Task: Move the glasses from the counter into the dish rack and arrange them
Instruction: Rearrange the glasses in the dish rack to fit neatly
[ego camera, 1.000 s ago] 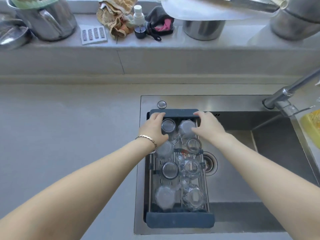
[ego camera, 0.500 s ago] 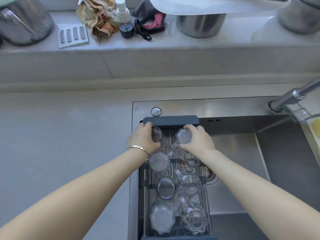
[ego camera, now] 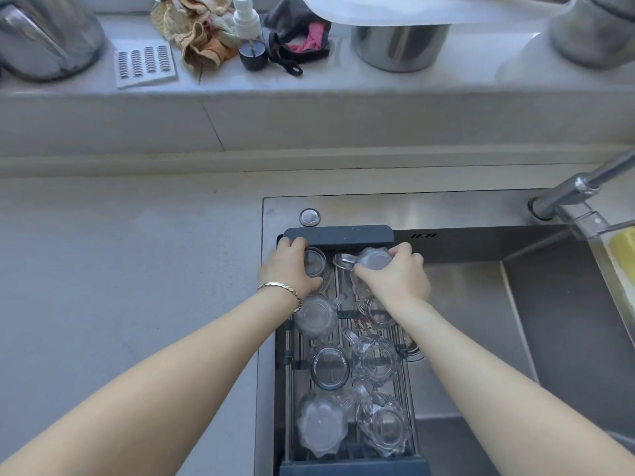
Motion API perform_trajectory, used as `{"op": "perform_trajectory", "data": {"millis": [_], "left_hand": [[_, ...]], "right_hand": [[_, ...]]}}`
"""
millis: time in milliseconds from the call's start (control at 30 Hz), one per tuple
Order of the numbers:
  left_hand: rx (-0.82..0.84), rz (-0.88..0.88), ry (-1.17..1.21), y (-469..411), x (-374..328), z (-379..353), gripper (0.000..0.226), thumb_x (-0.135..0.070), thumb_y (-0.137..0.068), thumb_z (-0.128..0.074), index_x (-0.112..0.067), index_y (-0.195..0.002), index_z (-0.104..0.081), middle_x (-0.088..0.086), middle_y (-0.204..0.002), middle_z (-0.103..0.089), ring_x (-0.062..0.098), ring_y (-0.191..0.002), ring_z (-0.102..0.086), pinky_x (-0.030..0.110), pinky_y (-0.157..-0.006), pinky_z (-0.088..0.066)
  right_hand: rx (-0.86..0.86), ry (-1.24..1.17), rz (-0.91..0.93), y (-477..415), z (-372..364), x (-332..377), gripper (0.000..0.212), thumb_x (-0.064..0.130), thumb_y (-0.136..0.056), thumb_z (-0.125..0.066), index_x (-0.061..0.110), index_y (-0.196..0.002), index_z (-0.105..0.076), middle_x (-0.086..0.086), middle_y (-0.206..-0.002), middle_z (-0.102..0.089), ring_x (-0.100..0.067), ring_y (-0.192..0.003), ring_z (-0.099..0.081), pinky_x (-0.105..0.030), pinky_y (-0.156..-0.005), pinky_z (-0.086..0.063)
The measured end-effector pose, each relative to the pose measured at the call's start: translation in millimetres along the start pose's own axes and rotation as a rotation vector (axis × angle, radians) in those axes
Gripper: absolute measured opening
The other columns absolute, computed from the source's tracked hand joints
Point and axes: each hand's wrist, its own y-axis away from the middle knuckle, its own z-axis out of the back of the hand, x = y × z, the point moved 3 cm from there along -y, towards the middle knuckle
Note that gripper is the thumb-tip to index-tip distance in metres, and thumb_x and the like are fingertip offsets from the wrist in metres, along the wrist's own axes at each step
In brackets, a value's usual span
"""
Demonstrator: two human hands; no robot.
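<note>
A dark grey dish rack [ego camera: 338, 234] spans the left side of the sink. Several clear glasses stand upside down in it in two rows, among them a ribbed one [ego camera: 321, 426] at the near left and a smooth one [ego camera: 330, 367] mid-left. My left hand [ego camera: 290, 269] grips the far-left glass [ego camera: 316, 262] at the rack's back end. My right hand [ego camera: 395, 276] holds the far-right handled glass [ego camera: 372, 260], tilted, its handle pointing left.
The steel sink [ego camera: 481, 304] lies right of the rack, with a faucet [ego camera: 580, 190] at the far right. On the back ledge stand metal pots [ego camera: 400, 46], a spray bottle [ego camera: 249, 36], cloths [ego camera: 199, 32] and a kettle [ego camera: 44, 36]. Grey counter [ego camera: 120, 269] extends left.
The view shifted, so the rack sits lower in frame. My right hand closed around the far-right glass and tilted it. My left hand stays on the far-left glass.
</note>
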Motion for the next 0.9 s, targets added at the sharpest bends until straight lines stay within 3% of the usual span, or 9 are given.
{"op": "perform_trajectory", "data": {"millis": [133, 300, 400, 567, 733, 900], "left_hand": [[0.002, -0.018, 0.012, 1, -3, -1, 0.059, -0.027, -0.072, -0.073, -0.013, -0.122, -0.045, 0.01, -0.124, -0.049, 0.031, -0.106, -0.054, 0.04, -0.084, -0.053], [0.013, -0.03, 0.062, 1, -2, -2, 0.06, -0.025, -0.072, -0.074, -0.014, -0.123, -0.045, 0.011, -0.125, -0.048, 0.032, -0.107, -0.055, 0.041, -0.086, -0.052], [0.012, -0.032, 0.069, 0, -1, -2, 0.06, -0.024, -0.071, -0.075, -0.013, -0.122, -0.045, 0.011, -0.124, -0.048, 0.033, -0.106, -0.055, 0.041, -0.085, -0.052], [0.007, -0.032, 0.081, 0, 0, -3, 0.061, -0.025, -0.071, -0.075, -0.014, -0.123, -0.045, 0.011, -0.124, -0.048, 0.033, -0.107, -0.054, 0.042, -0.087, -0.052], [-0.006, -0.013, 0.159, 2, 1, -5, 0.063, -0.024, -0.071, -0.076, -0.015, -0.125, -0.045, 0.011, -0.126, -0.047, 0.031, -0.109, -0.053, 0.038, -0.088, -0.05], [-0.026, -0.013, 0.26, 3, -6, -9, 0.064, -0.022, -0.07, -0.077, -0.015, -0.126, -0.047, 0.011, -0.124, -0.047, 0.029, -0.108, -0.054, 0.036, -0.088, -0.048]], "right_hand": [[-0.045, 0.042, 0.029, -1, -2, 2, 0.062, 0.048, -0.072, -0.066, 0.005, -0.111, -0.045, -0.013, -0.115, -0.051, -0.033, -0.095, -0.059, -0.033, -0.066, -0.041], [-0.012, 0.101, 0.175, 2, -18, 25, 0.043, 0.035, -0.084, -0.058, 0.006, -0.113, -0.047, -0.015, -0.117, -0.053, -0.035, -0.101, -0.057, -0.035, -0.073, -0.045], [0.045, 0.203, 0.241, 5, -24, 30, 0.056, 0.041, -0.079, -0.066, 0.011, -0.119, -0.041, -0.013, -0.123, -0.042, -0.032, -0.112, -0.048, -0.038, -0.081, -0.047], [0.104, 0.315, 0.412, 3, -21, 15, 0.064, 0.023, -0.074, -0.07, 0.022, -0.13, -0.039, -0.01, -0.13, -0.035, -0.031, -0.115, -0.033, -0.037, -0.09, -0.044], [0.125, 0.212, 0.389, -4, -16, 7, 0.058, 0.023, -0.075, -0.071, 0.026, -0.126, -0.044, -0.011, -0.122, -0.047, -0.03, -0.117, -0.039, -0.037, -0.09, -0.042], [0.053, 0.189, 0.33, 0, -18, 6, 0.058, 0.024, -0.072, -0.074, 0.025, -0.124, -0.047, -0.013, -0.114, -0.043, -0.031, -0.111, -0.041, -0.038, -0.083, -0.045]]}}
